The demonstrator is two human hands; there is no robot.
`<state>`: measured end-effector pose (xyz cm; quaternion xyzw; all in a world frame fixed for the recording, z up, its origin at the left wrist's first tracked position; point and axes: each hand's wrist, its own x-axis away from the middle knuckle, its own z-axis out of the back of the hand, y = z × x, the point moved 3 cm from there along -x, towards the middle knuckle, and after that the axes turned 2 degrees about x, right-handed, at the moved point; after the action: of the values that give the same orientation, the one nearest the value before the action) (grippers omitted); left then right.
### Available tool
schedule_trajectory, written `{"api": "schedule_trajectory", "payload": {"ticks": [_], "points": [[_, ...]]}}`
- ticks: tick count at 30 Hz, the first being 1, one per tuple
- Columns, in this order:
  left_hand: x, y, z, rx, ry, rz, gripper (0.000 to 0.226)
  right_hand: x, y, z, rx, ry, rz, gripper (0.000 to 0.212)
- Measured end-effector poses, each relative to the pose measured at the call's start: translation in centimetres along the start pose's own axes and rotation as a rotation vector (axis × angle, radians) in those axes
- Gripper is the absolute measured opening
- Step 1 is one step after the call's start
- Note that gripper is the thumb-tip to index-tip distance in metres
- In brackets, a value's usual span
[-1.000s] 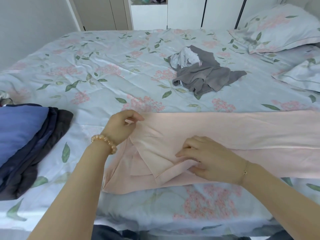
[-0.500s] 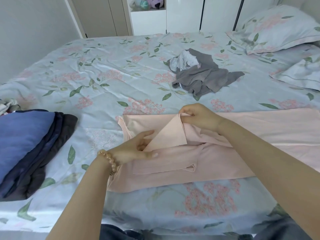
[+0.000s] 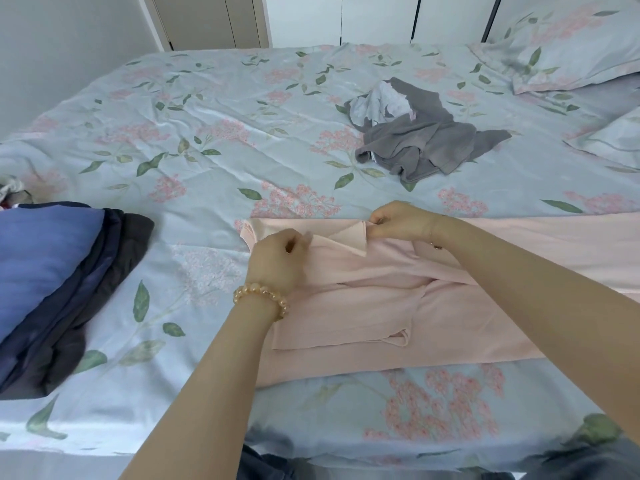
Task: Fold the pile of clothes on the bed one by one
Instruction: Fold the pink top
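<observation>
Pinching pink garment [image 3: 398, 306] | left hand [image 3: 277, 261], right hand [image 3: 401, 221] | grey clothes [image 3: 422, 140] beyond, apparently unfolded

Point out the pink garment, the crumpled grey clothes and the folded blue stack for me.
Pale pink cloth garment [image 3: 450, 327], head view, flat lower panel.
Crumpled grey clothes pile [image 3: 426, 140], head view, middle of the heap.
Folded blue and dark clothes stack [image 3: 45, 265], head view, top blue layer.

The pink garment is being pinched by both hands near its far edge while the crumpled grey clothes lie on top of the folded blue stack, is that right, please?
Not quite. Both hands, left hand and right hand, do pinch the pink garment near its far edge, but the head view shows the crumpled grey clothes lying apart on the bedspread, farther back, not on the folded blue stack.
</observation>
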<state>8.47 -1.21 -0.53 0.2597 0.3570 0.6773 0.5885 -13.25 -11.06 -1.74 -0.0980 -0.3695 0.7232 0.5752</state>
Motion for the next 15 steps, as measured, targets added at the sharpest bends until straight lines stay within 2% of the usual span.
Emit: {"api": "schedule_trajectory", "payload": {"ticks": [2,5,10,12,15], "points": [[-0.5,-1.1,0.6,-0.054,0.071,0.096,0.034,0.3,0.3,0.1,-0.046,0.011,-0.004,0.021],[-0.8,-2.8,0.2,-0.245,-0.03,0.209,0.037,0.8,0.8,0.1,-0.069,0.127,0.033,0.012],[-0.4,-2.4,-0.3,-0.308,-0.084,0.21,0.012,2.3,1.6,-0.6,0.21,0.46,0.116,0.006],[-0.4,-1.7,-0.3,-0.386,-0.046,0.147,0.02,3.3,1.6,-1.0,0.357,0.534,0.166,0.017],[-0.8,-0.3,-0.9,-0.388,0.027,-0.19,0.036,5.9,0.6,-2.3,0.435,0.524,0.344,0.028]]}}
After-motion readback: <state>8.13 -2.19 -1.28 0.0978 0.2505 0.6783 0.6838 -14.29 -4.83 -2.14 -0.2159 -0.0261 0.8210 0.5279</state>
